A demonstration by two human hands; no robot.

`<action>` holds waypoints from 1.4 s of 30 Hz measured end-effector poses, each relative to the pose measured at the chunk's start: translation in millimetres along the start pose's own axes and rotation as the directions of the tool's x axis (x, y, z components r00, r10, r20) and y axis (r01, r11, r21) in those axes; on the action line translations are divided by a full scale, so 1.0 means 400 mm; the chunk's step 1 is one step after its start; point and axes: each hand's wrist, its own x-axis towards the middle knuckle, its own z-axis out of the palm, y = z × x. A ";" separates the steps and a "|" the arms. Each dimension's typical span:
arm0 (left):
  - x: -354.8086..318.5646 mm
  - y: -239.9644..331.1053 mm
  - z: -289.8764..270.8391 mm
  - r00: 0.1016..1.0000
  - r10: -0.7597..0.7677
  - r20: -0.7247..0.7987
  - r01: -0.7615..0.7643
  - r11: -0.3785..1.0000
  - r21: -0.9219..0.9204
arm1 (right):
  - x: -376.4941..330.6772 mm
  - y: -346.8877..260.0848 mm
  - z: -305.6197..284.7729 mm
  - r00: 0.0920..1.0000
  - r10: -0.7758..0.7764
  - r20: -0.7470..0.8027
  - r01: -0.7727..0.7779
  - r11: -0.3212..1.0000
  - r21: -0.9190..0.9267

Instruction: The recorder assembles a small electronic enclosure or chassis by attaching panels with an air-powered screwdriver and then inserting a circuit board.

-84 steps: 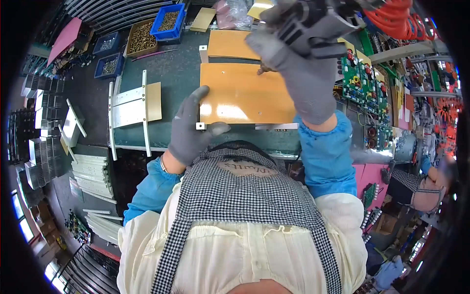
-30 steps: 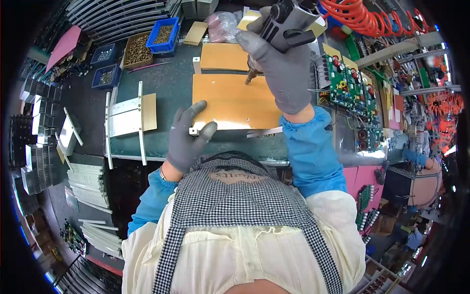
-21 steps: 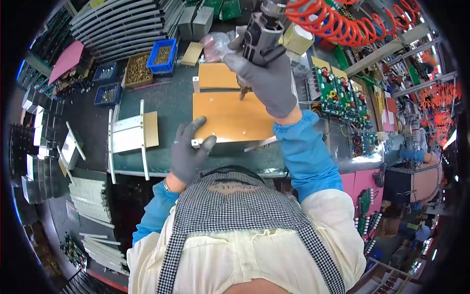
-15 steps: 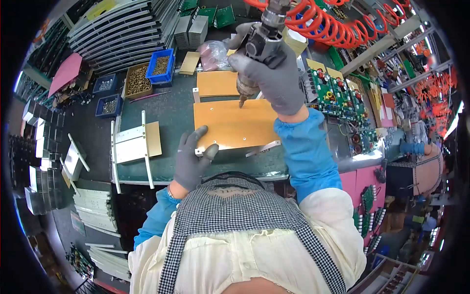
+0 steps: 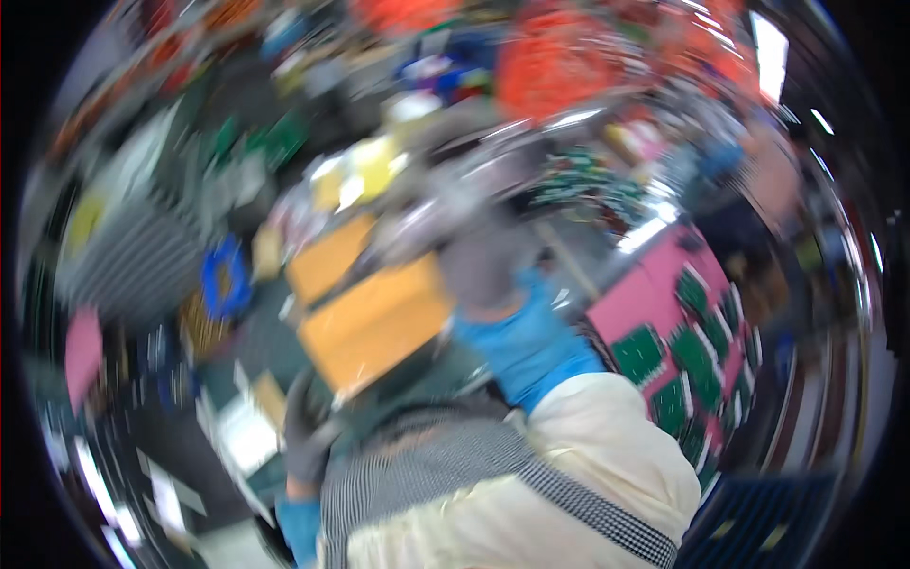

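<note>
The view is heavily smeared by motion. My right hand [image 5: 488, 251], in a grey glove, is wrapped round a power screwdriver [image 5: 412, 230], whose blurred tip points down-left above the orange boards. Below it lies the nearer orange board [image 5: 374, 327], a flat rectangle. A second orange board [image 5: 327, 261] lies just beyond it. My left hand [image 5: 308, 436], also gloved, is beside the near board's left corner with thumb and fingers apart; whether it touches the board cannot be made out.
Left of my left hand is a white metal bracket [image 5: 248, 431]. A blue bin [image 5: 226, 278] stands at the back left near stacked grey panels [image 5: 133, 247]. To the right, green circuit boards [image 5: 640, 356] lie on a pink sheet [image 5: 621, 308]. Another person [image 5: 768, 166] is at far right.
The whole view has swung, so the bench appears tilted and blurred. The screwdriver, upright over the near board before, now slants with its tip farther left. My left hand's fingers remain apart.
</note>
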 end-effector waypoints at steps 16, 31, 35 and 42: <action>0.129 0.189 0.059 0.964 -0.254 -0.080 0.207 0.904 -0.374 | -0.072 0.021 0.072 0.951 -0.257 -0.170 0.280 0.951 0.129; 0.159 0.199 0.117 0.932 -0.362 -0.028 0.334 0.885 -0.326 | -0.107 0.035 0.069 0.978 -0.198 -0.068 0.207 0.965 0.162; 0.162 0.217 0.205 0.934 -0.283 -0.217 0.268 0.959 -0.096 | -0.116 0.045 0.071 0.956 -0.284 -0.067 0.292 0.938 0.189; 0.193 0.207 0.213 0.928 -0.339 -0.156 0.319 0.938 -0.137 | -0.131 0.053 0.071 0.939 -0.323 -0.117 0.341 0.917 0.207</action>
